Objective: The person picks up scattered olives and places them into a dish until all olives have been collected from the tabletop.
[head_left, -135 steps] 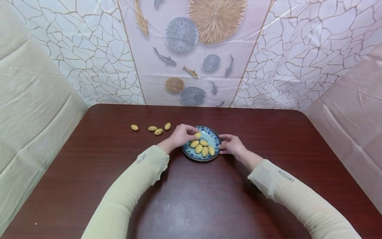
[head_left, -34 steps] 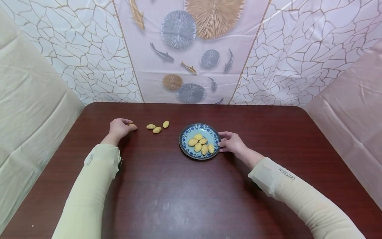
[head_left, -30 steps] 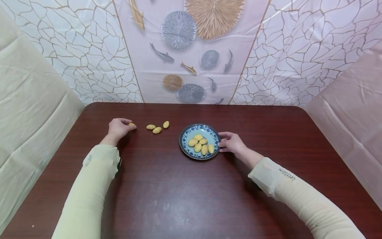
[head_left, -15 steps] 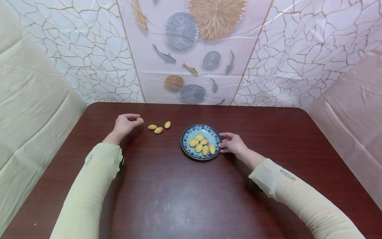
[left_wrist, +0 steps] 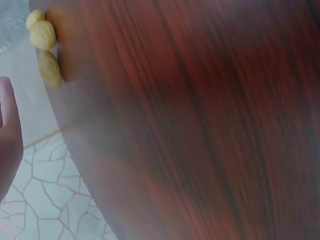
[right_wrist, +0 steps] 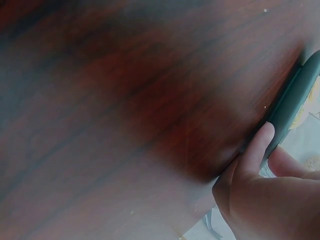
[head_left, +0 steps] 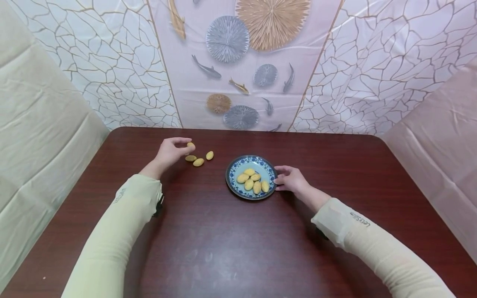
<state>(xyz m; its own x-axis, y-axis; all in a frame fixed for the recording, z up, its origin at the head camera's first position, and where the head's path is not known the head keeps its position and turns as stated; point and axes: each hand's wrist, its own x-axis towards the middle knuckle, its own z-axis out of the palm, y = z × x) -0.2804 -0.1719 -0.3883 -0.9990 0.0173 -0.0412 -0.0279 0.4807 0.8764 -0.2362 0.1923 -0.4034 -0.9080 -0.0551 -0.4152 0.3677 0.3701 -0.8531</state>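
My left hand [head_left: 172, 152] pinches a yellow oval piece [head_left: 191, 145] between thumb and fingers, above the table at the back left. Wrinkled and nut-like, its exact kind cannot be told. Just below lie three similar loose pieces [head_left: 198, 162], which also show at the upper left of the left wrist view. A blue-and-white patterned plate [head_left: 232, 187] holds several more such pieces [head_left: 249, 184] in its middle. At the plate's right rim is my right hand [head_left: 292, 180], gripping the edge; the right wrist view shows its fingers about the dark green rim [right_wrist: 292, 102].
The dark red-brown wooden table [head_left: 216, 240] has rounded back corners. Behind it hangs a patterned backdrop [head_left: 126, 62] with fish and round motifs. Pale padded panels [head_left: 41, 124] close off both sides.
My left hand went from the plate to the far-left piece, picked it up, and has moved right with it, over the loose pieces. My right hand has stayed at the plate's rim.
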